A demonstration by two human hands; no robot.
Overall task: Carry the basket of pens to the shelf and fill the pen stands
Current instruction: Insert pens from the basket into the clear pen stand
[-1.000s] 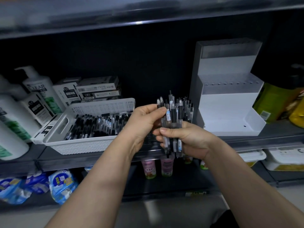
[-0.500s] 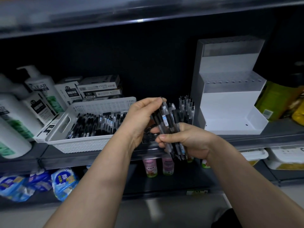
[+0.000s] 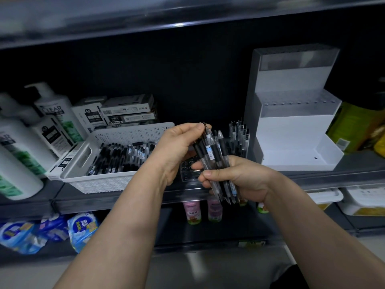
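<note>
A white perforated basket (image 3: pixel 108 184) holding several black and clear pens (image 3: pixel 118 157) sits on the dark shelf, left of centre. My right hand (image 3: pixel 235 178) grips a bundle of pens (image 3: pixel 214 155) in front of the shelf. My left hand (image 3: pixel 177 147) pinches the top of one pen in that bundle. Behind the hands stands a clear pen stand (image 3: pixel 189 170) with round holes; several pens (image 3: pixel 239 132) stand upright at its back. A tall white stepped pen stand (image 3: pixel 291 130) stands to the right with no pens visible in it.
White shampoo bottles (image 3: pixel 23 147) and stacked pen boxes (image 3: pixel 127 111) crowd the shelf's left. A green package (image 3: pixel 354 124) sits at the far right. The lower shelf holds blue packets (image 3: pixel 81 228), small bottles (image 3: pixel 192 213) and white tubs (image 3: pixel 364 201). Another shelf board (image 3: pixel 187 15) runs overhead.
The pen bundle has tilted left in my right hand and dropped slightly. My left hand has closed its fingertips on the top of one pen.
</note>
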